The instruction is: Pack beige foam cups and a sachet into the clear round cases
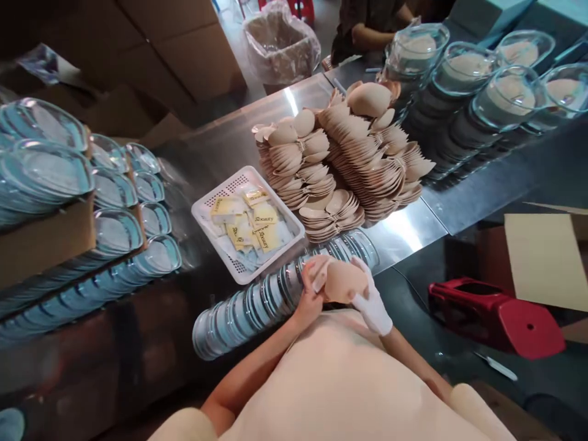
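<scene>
Both hands meet over a beige, cup-shaped foam pad [340,282], held just in front of the person's chest. The left hand [309,293], bare, curls its fingers around the pad's left edge, thumb and fingertips pinching it. The right hand [371,300], in a white glove, closes on the pad's right edge from the other side. The pad sits between the two, clear of the steel tabletop [404,229], its rounded side facing the camera.

Just under the hands lies a long row of clear, round plastic lids [257,303], stacked on their sides and running from lower left up towards the tabletop's edge. Beyond it rests a white perforated plastic basket [207,211] holding small yellow and pale sachets [250,223]. Right of the basket rise tall, leaning stacks of the same beige foam pads [349,159], nested one in another. Further back stand columns of clear domed containers [463,86], each with a pad inside. At the left, brown cardboard boxes [43,242] carry more rows of clear plastic shells [114,190]. A red plastic stool [496,315] lies tipped on the dark floor at the right, near an open cardboard flap [546,257]. Another person's arm [374,33] shows at the tabletop's far end.
</scene>
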Motion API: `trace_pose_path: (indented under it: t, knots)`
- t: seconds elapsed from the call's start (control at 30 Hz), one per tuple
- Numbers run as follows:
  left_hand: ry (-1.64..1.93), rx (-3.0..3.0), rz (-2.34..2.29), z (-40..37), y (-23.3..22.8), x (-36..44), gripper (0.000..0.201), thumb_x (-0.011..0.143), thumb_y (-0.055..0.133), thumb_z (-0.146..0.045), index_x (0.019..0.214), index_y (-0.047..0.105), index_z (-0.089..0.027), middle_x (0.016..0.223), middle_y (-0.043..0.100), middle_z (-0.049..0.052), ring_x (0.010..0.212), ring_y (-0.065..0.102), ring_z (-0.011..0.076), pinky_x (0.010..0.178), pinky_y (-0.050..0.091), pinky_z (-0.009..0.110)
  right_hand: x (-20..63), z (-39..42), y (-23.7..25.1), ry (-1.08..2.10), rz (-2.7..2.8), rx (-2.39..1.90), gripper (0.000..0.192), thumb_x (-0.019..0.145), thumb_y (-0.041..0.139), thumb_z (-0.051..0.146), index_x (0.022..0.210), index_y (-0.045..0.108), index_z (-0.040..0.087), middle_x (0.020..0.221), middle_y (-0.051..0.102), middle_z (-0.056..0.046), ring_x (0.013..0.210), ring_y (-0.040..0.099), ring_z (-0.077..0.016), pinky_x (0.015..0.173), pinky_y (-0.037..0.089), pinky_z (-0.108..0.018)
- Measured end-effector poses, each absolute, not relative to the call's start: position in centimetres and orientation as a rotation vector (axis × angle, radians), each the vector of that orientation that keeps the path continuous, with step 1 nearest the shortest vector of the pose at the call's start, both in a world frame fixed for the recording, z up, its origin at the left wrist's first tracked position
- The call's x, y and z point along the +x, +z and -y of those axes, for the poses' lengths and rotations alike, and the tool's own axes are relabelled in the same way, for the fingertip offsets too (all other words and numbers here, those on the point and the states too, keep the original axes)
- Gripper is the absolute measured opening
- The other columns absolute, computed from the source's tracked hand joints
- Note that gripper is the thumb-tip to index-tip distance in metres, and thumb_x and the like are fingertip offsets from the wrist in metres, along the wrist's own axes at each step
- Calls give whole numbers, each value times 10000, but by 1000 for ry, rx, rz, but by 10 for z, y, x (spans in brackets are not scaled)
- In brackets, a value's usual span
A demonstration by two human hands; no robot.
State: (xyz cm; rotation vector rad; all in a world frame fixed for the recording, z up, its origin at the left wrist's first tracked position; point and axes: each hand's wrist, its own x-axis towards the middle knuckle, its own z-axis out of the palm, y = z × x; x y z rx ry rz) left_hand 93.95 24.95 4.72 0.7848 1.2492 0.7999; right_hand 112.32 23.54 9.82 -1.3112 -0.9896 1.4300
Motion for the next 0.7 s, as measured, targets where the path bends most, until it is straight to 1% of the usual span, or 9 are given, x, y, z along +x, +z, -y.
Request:
trace_pose_path:
  t: [0.1, 0.17, 0.23, 0.3, 0.37, 0.43, 0.57, 0.63, 0.7]
  knots:
    - [776, 1224, -1189, -248, 34, 957, 981, 917, 707, -498, 1674, 138, -244, 1709, 303, 166, 1603, 281, 276, 1323, 228, 419, 1128, -236, 70, 1602, 465, -1448, 683, 741, 794, 648, 1253, 553, 264, 1229, 684, -88, 1014, 700, -284, 819, 628, -438]
    - [780, 1412, -1210, -254, 23, 968, 888, 1007, 493, -630, 1683, 94, -215, 1730, 227, 202, 1603, 273, 298, 1316, 236, 482, 1139, -236, 56, 1590, 255, -1457, 661, 702, 835, 583, 1212, 566, 260, 1100, 724, -50, 867, 709, -251, 688, 617, -379]
    - [802, 1587, -1256, -270, 16, 981, 813, 1042, 326, -680, 1674, 139, -203, 1709, 262, 220, 1565, 341, 312, 1271, 315, 530, 1159, -237, 49, 1492, 166, -1430, 651, 674, 860, 521, 1208, 595, 261, 1060, 746, -29, 837, 713, -236, 665, 604, -344]
    - [759, 1828, -1217, -297, 12, 995, 726, 1055, 319, -659, 1631, 292, -217, 1634, 408, 192, 1526, 392, 311, 1240, 356, 538, 1186, -237, 49, 1419, 144, -1353, 644, 671, 849, 523, 1221, 632, 270, 1095, 761, -35, 892, 726, -249, 699, 613, -353]
    - [601, 2117, -1073, -330, 10, 1010, 595, 1053, 419, -599, 1519, 487, -234, 1534, 543, 150, 1513, 395, 323, 1244, 328, 548, 1215, -235, 52, 1386, 141, -1287, 648, 680, 819, 567, 1246, 653, 298, 1168, 759, -44, 961, 736, -277, 721, 624, -387]
    - [399, 2334, -922, -358, 8, 1024, 493, 1033, 517, -543, 1401, 603, -227, 1466, 605, 142, 1472, 430, 338, 1223, 329, 545, 1239, -233, 56, 1380, 151, -1270, 664, 714, 767, 632, 1296, 643, 337, 1249, 740, -51, 1005, 741, -305, 703, 624, -416]
    - [235, 2482, -867, -380, 2, 1035, 451, 994, 594, -508, 1347, 647, -232, 1413, 615, 149, 1356, 497, 333, 1119, 388, 516, 1259, -227, 55, 1271, 370, -1439, 752, 783, 693, 645, 1455, 552, 338, 1427, 655, -83, 1091, 724, -336, 746, 624, -446]
    - [232, 2490, -893, -378, 0, 1035, 411, 972, 619, -492, 1301, 681, -254, 1418, 595, 145, 1342, 488, 335, 1100, 381, 527, 1256, -225, 51, 1058, 595, -1661, 762, 772, 738, 550, 1461, 562, 278, 1451, 638, -97, 1183, 681, -337, 911, 611, -476]
    - [229, 2482, -910, -375, -2, 1033, 354, 936, 663, -480, 1207, 729, -261, 1430, 568, 141, 1353, 466, 343, 1118, 355, 552, 1246, -227, 46, 810, 885, -1845, 678, 793, 731, 448, 1426, 602, 241, 1438, 646, -96, 1268, 630, -322, 1083, 539, -492]
